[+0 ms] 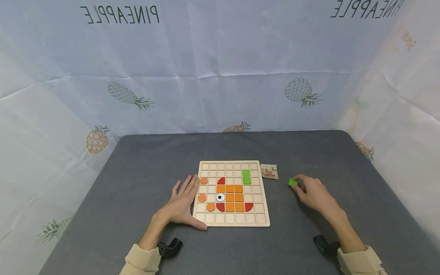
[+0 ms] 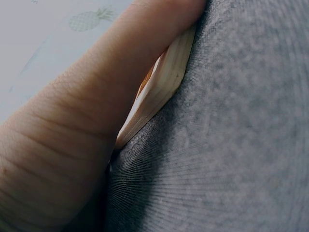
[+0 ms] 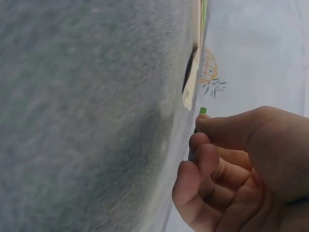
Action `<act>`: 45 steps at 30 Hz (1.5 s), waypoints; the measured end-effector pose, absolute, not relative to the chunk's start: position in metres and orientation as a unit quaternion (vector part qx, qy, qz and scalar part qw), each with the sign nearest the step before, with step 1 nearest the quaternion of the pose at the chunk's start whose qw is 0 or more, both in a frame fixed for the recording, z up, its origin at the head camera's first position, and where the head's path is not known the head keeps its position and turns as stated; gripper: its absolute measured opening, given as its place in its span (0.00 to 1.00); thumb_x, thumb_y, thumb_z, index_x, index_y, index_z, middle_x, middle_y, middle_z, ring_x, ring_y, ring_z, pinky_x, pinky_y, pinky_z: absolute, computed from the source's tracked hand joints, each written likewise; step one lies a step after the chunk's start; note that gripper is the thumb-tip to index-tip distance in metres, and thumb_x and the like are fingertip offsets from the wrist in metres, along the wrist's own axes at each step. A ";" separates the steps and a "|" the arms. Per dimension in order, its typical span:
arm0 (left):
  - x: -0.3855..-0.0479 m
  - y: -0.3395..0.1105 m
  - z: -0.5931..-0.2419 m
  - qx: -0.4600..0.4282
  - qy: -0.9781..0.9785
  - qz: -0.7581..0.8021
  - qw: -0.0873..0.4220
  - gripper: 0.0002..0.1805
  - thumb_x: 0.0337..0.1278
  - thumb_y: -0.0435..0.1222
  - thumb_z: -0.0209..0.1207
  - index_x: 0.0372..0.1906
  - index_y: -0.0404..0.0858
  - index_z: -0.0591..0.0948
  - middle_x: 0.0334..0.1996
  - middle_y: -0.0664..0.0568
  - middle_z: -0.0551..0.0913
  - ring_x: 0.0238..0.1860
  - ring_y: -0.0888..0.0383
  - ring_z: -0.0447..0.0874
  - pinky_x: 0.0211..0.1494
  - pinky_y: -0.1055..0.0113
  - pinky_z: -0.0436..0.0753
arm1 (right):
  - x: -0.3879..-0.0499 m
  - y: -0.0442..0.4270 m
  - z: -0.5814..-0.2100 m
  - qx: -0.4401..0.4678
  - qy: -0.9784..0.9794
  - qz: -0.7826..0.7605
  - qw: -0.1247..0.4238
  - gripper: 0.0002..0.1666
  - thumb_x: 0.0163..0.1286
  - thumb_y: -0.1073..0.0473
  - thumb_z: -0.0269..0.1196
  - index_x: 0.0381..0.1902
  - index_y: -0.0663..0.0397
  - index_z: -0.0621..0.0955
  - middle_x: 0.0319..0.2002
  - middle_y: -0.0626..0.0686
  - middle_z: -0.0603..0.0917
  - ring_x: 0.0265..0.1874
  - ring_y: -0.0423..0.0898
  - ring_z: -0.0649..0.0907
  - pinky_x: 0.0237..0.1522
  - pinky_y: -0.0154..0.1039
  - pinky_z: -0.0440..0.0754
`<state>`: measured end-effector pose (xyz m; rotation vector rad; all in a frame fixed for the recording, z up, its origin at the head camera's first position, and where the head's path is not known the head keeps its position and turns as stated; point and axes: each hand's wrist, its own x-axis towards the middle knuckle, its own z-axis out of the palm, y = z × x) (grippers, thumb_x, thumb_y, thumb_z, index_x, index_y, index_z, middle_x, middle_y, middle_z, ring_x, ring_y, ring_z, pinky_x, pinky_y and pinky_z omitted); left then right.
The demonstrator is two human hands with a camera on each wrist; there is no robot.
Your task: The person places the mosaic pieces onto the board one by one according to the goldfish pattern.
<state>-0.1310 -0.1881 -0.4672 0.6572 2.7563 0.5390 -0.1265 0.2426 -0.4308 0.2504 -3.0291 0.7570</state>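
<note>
A square wooden grid board lies on the table in the head view. My left hand rests against its left side, fingers straight and spread, the thumb along the front left corner. Between thumb and fingertips, my right hand pinches a small green square tile, right of the board and apart from it. The right wrist view shows just a corner of that tile. On the board sit orange square tiles, red quarter-round tiles, a white eye tile, three orange discs and two green squares.
A small printed card with a grid picture lies at the board's upper right edge. The dark grey table runs back to a white pineapple-print cloth. A black wrist device sits at the left wrist, another at the right.
</note>
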 end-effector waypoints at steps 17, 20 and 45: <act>-0.130 -0.188 -0.466 0.230 0.947 0.186 0.125 0.85 0.26 0.72 0.75 0.83 0.34 0.40 0.84 0.40 0.37 0.85 0.38 0.33 0.79 0.33 0.35 | -0.132 0.224 -0.423 0.102 -0.963 0.251 0.011 0.19 0.73 0.65 0.62 0.58 0.71 0.79 0.15 0.48 0.75 0.13 0.41 0.70 0.17 0.33 0.65; -0.129 -0.188 -0.465 0.232 0.946 0.189 0.124 0.85 0.26 0.71 0.75 0.83 0.34 0.40 0.84 0.40 0.37 0.85 0.38 0.33 0.79 0.33 0.35 | -0.132 0.220 -0.424 0.110 -0.960 0.256 0.012 0.19 0.73 0.65 0.62 0.59 0.70 0.79 0.15 0.47 0.74 0.13 0.41 0.69 0.16 0.33 0.64; -0.129 -0.188 -0.463 0.235 0.944 0.195 0.125 0.84 0.27 0.71 0.75 0.83 0.33 0.40 0.84 0.39 0.37 0.85 0.37 0.33 0.79 0.32 0.35 | -0.148 0.170 -0.425 0.174 -0.945 0.276 -0.003 0.20 0.72 0.64 0.65 0.59 0.65 0.81 0.16 0.45 0.74 0.14 0.38 0.67 0.18 0.31 0.62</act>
